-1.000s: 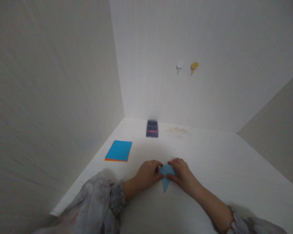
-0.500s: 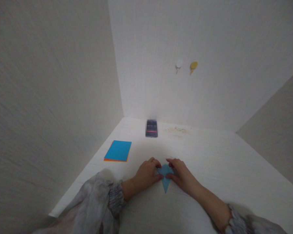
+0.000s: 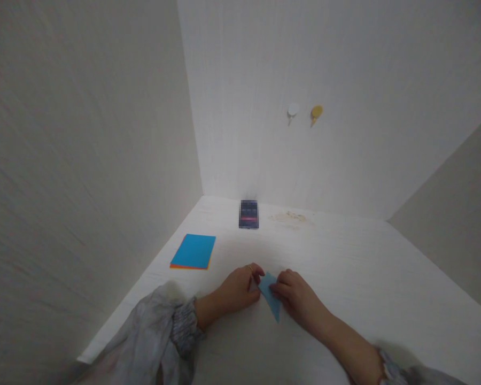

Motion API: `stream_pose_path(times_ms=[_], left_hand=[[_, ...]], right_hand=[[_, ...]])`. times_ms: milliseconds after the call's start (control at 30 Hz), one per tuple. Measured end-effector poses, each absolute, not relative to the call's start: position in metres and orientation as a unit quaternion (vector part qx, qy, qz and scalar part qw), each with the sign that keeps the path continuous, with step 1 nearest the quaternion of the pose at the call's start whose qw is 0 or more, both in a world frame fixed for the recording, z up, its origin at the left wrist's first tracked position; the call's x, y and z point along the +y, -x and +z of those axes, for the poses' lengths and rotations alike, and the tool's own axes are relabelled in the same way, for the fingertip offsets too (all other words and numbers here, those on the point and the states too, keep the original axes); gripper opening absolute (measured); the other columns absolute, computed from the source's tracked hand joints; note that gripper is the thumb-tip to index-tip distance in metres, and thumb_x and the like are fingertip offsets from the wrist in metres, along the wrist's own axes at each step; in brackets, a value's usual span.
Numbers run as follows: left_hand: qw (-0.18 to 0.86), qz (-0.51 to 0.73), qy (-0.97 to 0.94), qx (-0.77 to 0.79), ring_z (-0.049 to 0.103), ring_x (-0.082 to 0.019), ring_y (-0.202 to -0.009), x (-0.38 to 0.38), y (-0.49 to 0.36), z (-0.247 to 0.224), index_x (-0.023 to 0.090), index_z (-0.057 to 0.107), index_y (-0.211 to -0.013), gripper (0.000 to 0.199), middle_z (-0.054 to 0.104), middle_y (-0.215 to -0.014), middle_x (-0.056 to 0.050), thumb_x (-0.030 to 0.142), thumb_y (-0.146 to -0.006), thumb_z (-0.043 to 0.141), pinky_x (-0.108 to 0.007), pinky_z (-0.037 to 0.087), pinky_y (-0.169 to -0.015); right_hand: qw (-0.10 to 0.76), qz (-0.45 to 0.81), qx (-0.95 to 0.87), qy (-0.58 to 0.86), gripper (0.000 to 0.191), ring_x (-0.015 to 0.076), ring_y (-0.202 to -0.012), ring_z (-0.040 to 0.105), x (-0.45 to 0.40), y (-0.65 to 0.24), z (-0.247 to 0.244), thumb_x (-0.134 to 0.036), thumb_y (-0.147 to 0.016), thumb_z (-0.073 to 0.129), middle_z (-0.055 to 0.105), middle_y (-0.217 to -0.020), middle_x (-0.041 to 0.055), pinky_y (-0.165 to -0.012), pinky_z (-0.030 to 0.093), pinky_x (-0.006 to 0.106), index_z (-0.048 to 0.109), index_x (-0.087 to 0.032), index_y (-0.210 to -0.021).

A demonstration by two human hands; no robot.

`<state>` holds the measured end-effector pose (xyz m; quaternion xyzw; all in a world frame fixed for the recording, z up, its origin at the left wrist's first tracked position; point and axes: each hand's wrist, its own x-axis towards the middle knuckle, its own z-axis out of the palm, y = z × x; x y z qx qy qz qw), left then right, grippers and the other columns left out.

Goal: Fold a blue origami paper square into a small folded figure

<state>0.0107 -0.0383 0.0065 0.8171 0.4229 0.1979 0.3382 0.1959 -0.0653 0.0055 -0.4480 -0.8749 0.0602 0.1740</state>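
A folded light-blue paper [image 3: 271, 299], kite-like with a long point toward me, is between my hands above the white table. My right hand [image 3: 299, 297] pinches its right side between thumb and fingers. My left hand [image 3: 242, 287], with a ring on one finger, is at the paper's upper left corner. Its thumb and fingertips are bent together there, and the corner meets them; whether they grip it is hard to make out.
A stack of square papers [image 3: 193, 251], blue on top with orange edges below, lies at the left of the white table [image 3: 344, 267]. A dark blurred item [image 3: 249, 214] stands near the back wall. A white hook [image 3: 292, 110] and a yellow hook [image 3: 316, 112] are on that wall.
The folded paper has turned, its long point swinging slightly right. My right hand has changed its hold on the right side, and my left fingers have shifted slightly left. The view has tilted a little.
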Motion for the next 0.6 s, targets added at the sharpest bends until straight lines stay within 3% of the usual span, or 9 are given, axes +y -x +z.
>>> stream_pose_path(times_ms=[200,333,433,600], left_hand=[[0.315,0.175,-0.877,0.318,0.05,-0.012,-0.073,-0.038,-0.005,0.012,0.02,0.058,-0.095,0.032,0.052,-0.082,0.0,0.009,-0.066,0.052,-0.021,0.039,-0.07],[0.294,0.181,-0.885,0.312,0.049,-0.012,-0.078,-0.038,-0.004,0.012,0.021,0.061,-0.092,0.019,0.048,-0.087,-0.002,0.019,-0.074,0.054,-0.021,0.039,-0.073],[0.27,0.193,-0.888,0.318,0.049,-0.013,-0.081,-0.035,-0.003,0.01,0.02,0.061,-0.09,0.018,0.048,-0.09,-0.002,0.027,-0.074,0.057,-0.022,0.039,-0.074],[0.257,0.185,-0.899,0.303,0.051,-0.013,-0.079,-0.031,-0.005,0.008,0.018,0.061,-0.085,0.012,0.052,-0.083,-0.001,0.023,-0.076,0.056,-0.022,0.038,-0.074]], right_hand=[[0.129,0.053,-0.897,0.42,0.024,0.0175,-0.077,0.051,-0.07,-0.196,0.007,-0.008,-0.078,0.045,0.059,-0.082,0.0047,-0.067,0.04,0.027,0.062,-0.02,-0.09],[0.145,0.089,-0.9,0.401,0.026,0.0176,-0.086,0.051,-0.072,-0.198,0.016,-0.006,-0.074,0.046,0.059,-0.091,0.0049,-0.078,0.041,0.028,0.06,-0.019,-0.091],[0.157,0.074,-0.901,0.398,0.019,0.0189,-0.089,0.051,-0.074,-0.197,0.017,-0.015,-0.074,0.051,0.059,-0.094,0.0052,-0.08,0.041,0.03,0.06,-0.018,-0.091],[0.16,0.026,-0.897,0.412,0.019,0.0212,-0.086,0.051,-0.076,-0.188,0.012,-0.03,-0.074,0.056,0.06,-0.088,0.0068,-0.083,0.038,0.039,0.059,-0.016,-0.087]])
